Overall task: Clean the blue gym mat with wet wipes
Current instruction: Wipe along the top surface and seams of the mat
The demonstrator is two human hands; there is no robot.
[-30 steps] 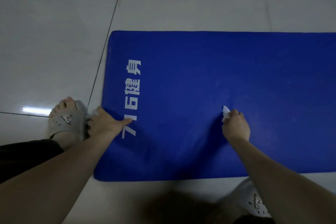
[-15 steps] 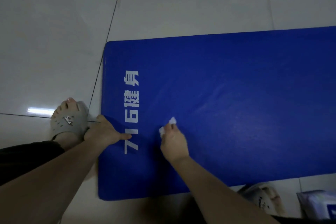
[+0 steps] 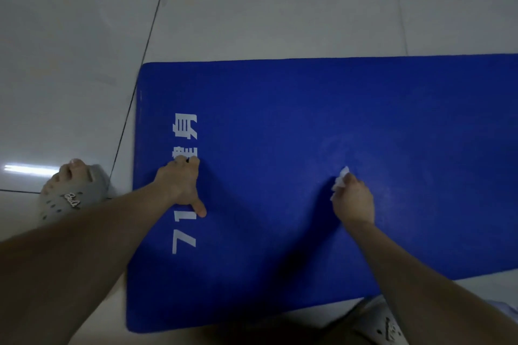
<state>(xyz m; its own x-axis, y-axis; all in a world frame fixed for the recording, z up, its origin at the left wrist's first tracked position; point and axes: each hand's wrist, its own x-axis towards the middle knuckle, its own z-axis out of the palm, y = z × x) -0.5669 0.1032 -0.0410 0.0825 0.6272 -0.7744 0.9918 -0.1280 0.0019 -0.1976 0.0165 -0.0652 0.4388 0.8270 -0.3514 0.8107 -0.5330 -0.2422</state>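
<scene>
- The mat (image 3: 280,109) is spread flat on the tiled floor (image 3: 252,8). Its short left edge is in view and its right end is cut off by the frame.
- The mat is judged to be soft, light foam, likely to slide or ruck on smooth tile if it is rubbed without being held down. It is better pinned by a pressing hand near an edge than gripped.
- The wipe (image 3: 340,179) is judged to be thin, limp and damp, and easily bunched. It is best taken as a wad under the fingertips, so that 1 face is pressed to the mat.
- The left hand (image 3: 179,185) is laid on the mat near the left edge, over the white lettering (image 3: 185,126). The fingers are pressed down, the thumb is spread toward the near edge, and nothing is held.
- The right hand (image 3: 354,202) is closed round the wipe, which is pinched in the curled fingers, with white folds showing past the fingertips.
- The wad is set on the mat about midway between the far and near edges, well apart from the left hand. How hard it is pressed cannot be told.
- A faint paler patch is seen on the mat just beyond the wipe. Whether it is moisture or glare cannot be told.
- A grey slipper (image 3: 78,193) is seen on the floor just off the left edge.
</scene>
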